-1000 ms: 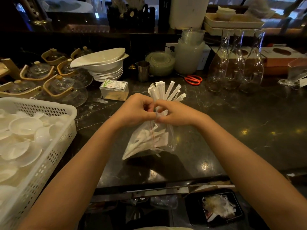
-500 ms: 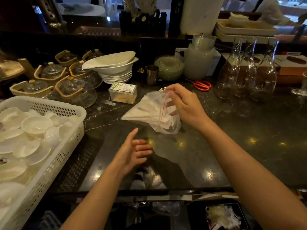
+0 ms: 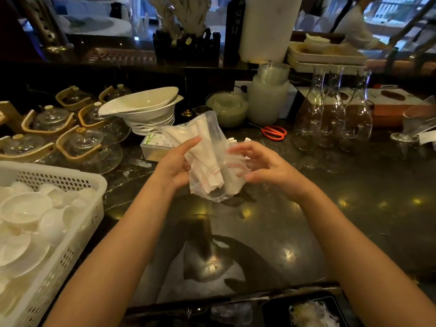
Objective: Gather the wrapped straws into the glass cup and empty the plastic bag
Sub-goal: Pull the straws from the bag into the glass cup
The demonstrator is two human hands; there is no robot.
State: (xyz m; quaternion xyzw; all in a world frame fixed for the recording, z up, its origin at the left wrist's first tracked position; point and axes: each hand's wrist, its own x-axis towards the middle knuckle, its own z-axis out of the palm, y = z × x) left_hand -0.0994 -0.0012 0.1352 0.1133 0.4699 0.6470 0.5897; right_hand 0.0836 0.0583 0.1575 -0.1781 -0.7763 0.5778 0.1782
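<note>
A clear plastic bag [image 3: 210,138] with a red zip strip hangs above the dark counter, with white wrapped straws [image 3: 205,166] inside it. My left hand [image 3: 173,165] grips its left side. My right hand [image 3: 264,168] holds its right edge near the red strip with curled fingers. Just behind the bag, a few white straw tips [image 3: 247,139] stick up. The glass cup under them is hidden by the bag and my right hand.
A white basket [image 3: 70,182] of small dishes fills the left. Glass teapots [image 3: 87,142], stacked white bowls [image 3: 146,109] and a small box [image 3: 153,147] stand behind the bag. Red scissors [image 3: 274,132] and glass carafes [image 3: 330,119] are at the right.
My left hand has risen from low over the counter and taken hold of the bag. The bag has shifted toward the middle, now held between both hands.
</note>
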